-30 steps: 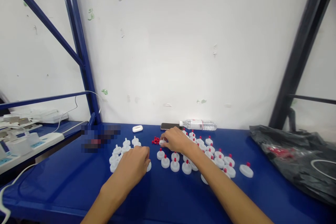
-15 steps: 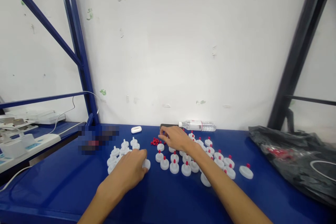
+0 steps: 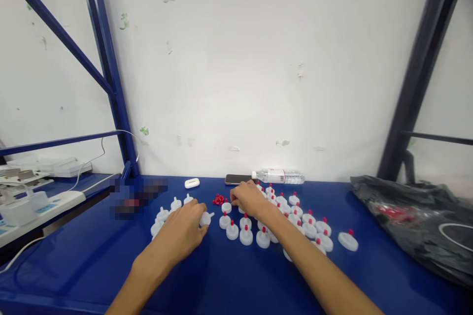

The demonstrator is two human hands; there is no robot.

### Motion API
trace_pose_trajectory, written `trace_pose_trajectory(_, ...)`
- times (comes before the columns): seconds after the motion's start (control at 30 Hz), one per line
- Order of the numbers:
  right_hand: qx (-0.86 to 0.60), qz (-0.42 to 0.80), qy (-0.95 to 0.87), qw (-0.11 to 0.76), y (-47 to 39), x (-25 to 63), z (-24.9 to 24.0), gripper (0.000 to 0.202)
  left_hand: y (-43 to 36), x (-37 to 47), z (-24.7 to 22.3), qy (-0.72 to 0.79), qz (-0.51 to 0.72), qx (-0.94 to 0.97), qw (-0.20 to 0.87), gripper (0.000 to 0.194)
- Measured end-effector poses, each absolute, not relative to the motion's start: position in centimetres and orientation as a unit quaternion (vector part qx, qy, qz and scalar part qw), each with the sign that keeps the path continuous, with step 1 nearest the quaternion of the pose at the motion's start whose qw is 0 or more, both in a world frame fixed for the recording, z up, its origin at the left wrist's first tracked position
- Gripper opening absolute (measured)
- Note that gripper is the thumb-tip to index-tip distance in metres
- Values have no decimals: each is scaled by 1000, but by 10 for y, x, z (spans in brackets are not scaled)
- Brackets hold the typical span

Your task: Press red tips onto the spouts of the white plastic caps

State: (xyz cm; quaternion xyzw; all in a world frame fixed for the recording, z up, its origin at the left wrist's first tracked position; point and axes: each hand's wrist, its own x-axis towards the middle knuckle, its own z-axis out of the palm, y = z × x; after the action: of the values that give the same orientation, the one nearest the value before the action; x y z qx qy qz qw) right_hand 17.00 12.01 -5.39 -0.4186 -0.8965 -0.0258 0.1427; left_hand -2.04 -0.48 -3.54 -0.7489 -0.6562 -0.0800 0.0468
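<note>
My left hand [image 3: 184, 230] grips a white round cap [image 3: 205, 218] whose thin nozzle points right. Several white caps with bare nozzles [image 3: 161, 214] stand beside and partly under that hand. My right hand [image 3: 248, 199] has its fingers pressed together, just right of a small pile of red tips [image 3: 219, 200]; what they hold, if anything, is hidden. Around and below the right hand and forearm stand several white caps with red tips [image 3: 246, 235]. One more red-tipped cap [image 3: 348, 240] sits apart at the right.
A phone [image 3: 236, 179] and a clear bottle [image 3: 279, 176] lie by the wall. A small white case [image 3: 191, 183] is at the back left. A power strip [image 3: 48, 208] lies left, a black plastic bag [image 3: 414, 226] right, on the blue table [image 3: 229, 280].
My right hand has moved slightly right and down, away from the red pile, uncovering the phone. The cap in my left hand has tilted, and its nozzle now shows.
</note>
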Motion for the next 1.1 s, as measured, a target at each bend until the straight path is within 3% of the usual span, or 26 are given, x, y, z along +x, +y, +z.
trace_pose_trajectory(0.2,-367,56,-894,250,114,170,-43,13,-3,-19,-26,-693,-77,-712,87,31)
trace_pose_trajectory(0.37,-234,276,-852,379,107,157,-41,13,0,-23,-21,-701,-101,-700,88,31)
trace_pose_trajectory(0.7,-209,391,-806,391,99,153,-39,12,4,-22,-21,-692,-151,-703,62,33)
trace_pose_trajectory(0.9,-209,420,-787,401,97,153,-37,19,10,-28,-22,-643,-274,-712,-60,33)
trace_pose_trajectory(1.1,-213,385,-771,459,93,147,-35,27,10,-30,-17,-580,-437,-629,-276,62)
